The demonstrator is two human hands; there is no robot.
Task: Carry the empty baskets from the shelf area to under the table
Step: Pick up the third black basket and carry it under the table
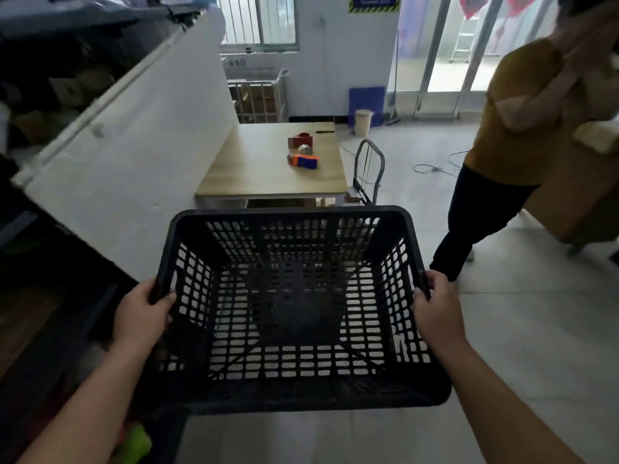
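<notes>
Two hands, left grip (142,311) and right grip (437,308), are clamping opposite rims of the empty basket (294,296); the surface (254,162) is lying straight ahead, beyond its far rim.

A tape dispenser (300,141) near a tape roll (305,149); a bin (363,122) on the floor beyond.
</notes>
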